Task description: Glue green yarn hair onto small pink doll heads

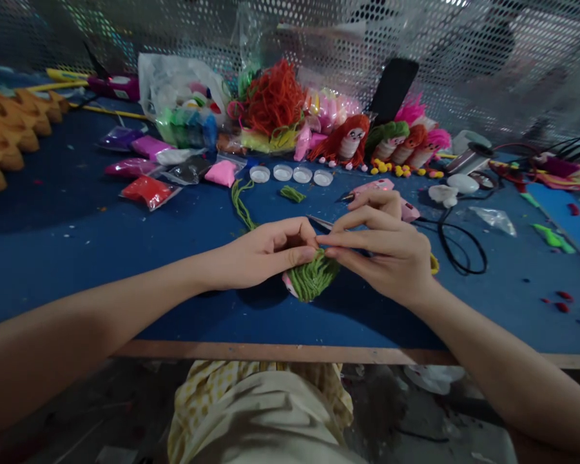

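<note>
Just above the table's near edge, my left hand [258, 254] is closed on a small doll [314, 280] with green yarn hair. A sliver of its pink face shows below my left thumb. My right hand [391, 248] pinches at the top of the green hair, thumb and index fingertips close to my left fingertips. Partly hidden behind the right hand lies a pointed metal blade [320, 223]. Loose green yarn [241, 203] trails on the table beyond my left hand, and a short green yarn bundle [292, 193] lies farther back.
Finished yarn-haired dolls [350, 142] stand at the back, near an orange yarn heap [275, 96] and a black phone [394, 87]. Several clear caps [283, 173] form a row. Clay packets [149, 191] lie left. A pink glue gun [408, 211] with a black cable [464, 267] sits right.
</note>
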Motion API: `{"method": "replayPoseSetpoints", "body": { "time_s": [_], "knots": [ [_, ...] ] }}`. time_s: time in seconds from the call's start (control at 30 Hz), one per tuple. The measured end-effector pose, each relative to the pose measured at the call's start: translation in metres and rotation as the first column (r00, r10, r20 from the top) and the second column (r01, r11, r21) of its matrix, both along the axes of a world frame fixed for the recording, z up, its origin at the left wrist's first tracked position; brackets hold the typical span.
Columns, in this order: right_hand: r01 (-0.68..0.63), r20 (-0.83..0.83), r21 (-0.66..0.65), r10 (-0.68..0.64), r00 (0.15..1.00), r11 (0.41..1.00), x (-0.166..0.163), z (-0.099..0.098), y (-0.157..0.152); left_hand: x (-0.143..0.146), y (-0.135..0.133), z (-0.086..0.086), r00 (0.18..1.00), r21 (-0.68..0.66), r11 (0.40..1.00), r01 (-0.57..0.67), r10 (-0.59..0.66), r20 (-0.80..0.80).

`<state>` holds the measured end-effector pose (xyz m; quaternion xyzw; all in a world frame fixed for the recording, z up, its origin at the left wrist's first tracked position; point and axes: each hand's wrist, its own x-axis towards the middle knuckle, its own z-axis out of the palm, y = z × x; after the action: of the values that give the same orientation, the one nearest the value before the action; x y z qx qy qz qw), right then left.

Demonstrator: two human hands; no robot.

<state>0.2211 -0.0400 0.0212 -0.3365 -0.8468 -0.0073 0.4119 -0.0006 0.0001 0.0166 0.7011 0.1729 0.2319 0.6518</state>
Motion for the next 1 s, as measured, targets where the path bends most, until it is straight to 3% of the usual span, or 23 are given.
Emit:
{"method": "replayPoseSetpoints", "body": {
  "time_s": [0.17, 0.53, 0.6, 0.7, 0.77, 0.9, 1.0],
  "knots": [
    [-0.092, -0.058, -0.075, 0.087, 0.994, 0.993, 0.002, -0.001, -0.001, 0.000, -0.001, 0.001, 0.999, -0.023, 0.999, 0.045, -0.046, -0.017],
    [-0.025, -0.215, -0.172, -0.013, 0.977, 0.985, -0.010, 0.001, -0.008, 0.002, -0.003, 0.000, 1.000, -0.114, 0.993, 0.023, -0.025, -0.018],
    [0.004, -0.366, -0.186, -0.073, 0.928, 0.983, -0.009, -0.001, -0.005, 0.002, -0.003, -0.002, 1.000, -0.164, 0.986, -0.001, 0.003, 0.016],
    [-0.008, -0.638, -0.170, -0.104, 0.763, 0.985, -0.005, -0.004, 0.000, 0.001, -0.002, -0.004, 0.999, -0.250, 0.968, -0.014, 0.024, 0.039],
    [-0.036, -0.700, -0.158, -0.086, 0.709, 0.987, -0.002, -0.004, 0.002, 0.000, -0.001, -0.006, 0.999, -0.283, 0.958, -0.036, 0.046, 0.029],
    [-0.028, -0.545, -0.173, -0.072, 0.835, 0.985, -0.004, 0.003, -0.005, -0.001, 0.000, -0.006, 0.999, -0.291, 0.956, -0.037, 0.040, 0.005],
    [-0.079, -0.370, -0.171, 0.010, 0.929, 0.982, -0.008, 0.009, -0.013, 0.000, 0.000, -0.005, 0.999, -0.268, 0.963, -0.027, 0.018, -0.036]
  ]
}}
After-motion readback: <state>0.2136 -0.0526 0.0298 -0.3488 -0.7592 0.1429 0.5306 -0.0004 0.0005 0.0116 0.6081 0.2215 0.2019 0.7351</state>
